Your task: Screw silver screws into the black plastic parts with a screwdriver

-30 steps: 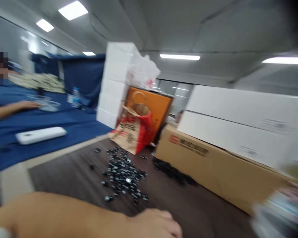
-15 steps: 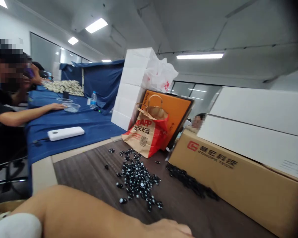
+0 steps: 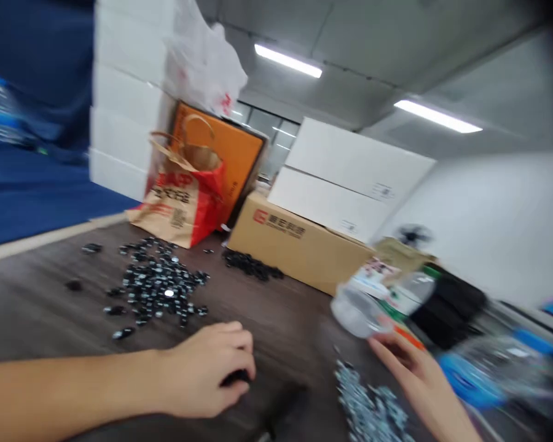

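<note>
Bowl (image 3: 354, 310) (clear, contact uncertain) by right hand (image 3: 410, 370)

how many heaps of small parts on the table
3: speckled heap near the paper bag, black heap along the cardboard box, silvery heap beside the right hand; others may be hidden.

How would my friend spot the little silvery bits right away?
Find the long brown cardboard box on the dark brown table. Come nearer, to the bare right hand; the silvery pile lies just left of it. The other piles look mostly black.
</note>
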`<state>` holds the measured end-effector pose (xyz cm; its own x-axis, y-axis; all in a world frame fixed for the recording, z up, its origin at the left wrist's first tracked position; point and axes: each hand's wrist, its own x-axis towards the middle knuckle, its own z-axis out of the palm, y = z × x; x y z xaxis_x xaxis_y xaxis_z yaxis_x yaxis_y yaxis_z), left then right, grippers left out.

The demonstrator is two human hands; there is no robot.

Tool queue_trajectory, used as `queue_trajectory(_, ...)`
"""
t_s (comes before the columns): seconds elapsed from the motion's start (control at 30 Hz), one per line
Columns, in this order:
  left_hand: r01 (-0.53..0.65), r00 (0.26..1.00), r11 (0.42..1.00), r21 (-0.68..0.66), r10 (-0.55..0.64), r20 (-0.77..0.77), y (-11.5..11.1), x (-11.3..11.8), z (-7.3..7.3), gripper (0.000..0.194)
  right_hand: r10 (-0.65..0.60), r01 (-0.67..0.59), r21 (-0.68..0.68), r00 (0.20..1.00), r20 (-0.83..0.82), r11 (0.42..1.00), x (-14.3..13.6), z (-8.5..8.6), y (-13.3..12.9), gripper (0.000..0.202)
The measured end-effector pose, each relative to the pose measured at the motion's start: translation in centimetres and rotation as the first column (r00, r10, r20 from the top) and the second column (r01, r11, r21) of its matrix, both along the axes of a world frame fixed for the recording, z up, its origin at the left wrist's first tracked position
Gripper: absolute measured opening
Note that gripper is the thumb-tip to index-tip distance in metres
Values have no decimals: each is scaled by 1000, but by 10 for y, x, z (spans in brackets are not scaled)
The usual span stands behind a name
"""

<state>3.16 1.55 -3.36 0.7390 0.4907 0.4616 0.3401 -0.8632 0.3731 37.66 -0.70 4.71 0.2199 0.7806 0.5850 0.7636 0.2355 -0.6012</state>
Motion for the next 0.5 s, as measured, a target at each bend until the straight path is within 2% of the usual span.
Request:
queue_trajectory(0.1,22,1000,996,-81,-20,20,-2,0,1,17,-38,41,-129,999,27,991,20,9,-11,35)
queue_trajectory(0.2,6,1000,994,-112,-7,-1,-2,4,0,19,-52,57,-155,998,33,986,24,7,-12,34)
queue_trajectory(0.5,49,996,998,-34,-47,76,1,5,-13,23,28,-18,-221,999,44,975,24,3,-18,29)
